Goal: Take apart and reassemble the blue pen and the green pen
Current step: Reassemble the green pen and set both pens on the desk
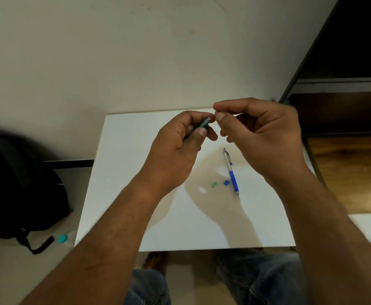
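My left hand [180,142] is closed around the green pen [204,124], whose end pokes out between thumb and fingers above the white table [136,194]. My right hand [261,133] is raised beside it, thumb and forefinger pinched together close to that end; what they pinch is too small to make out. The blue pen [232,173] lies whole on the table below my right hand, tip toward me. A small green piece [214,184] and a small blue piece [226,182] lie just left of it.
A black bag [19,194] sits on the floor to the left, with a bottle with a teal cap [62,238] beside it. A dark wooden cabinet [345,128] stands to the right. My knees show under the table's near edge.
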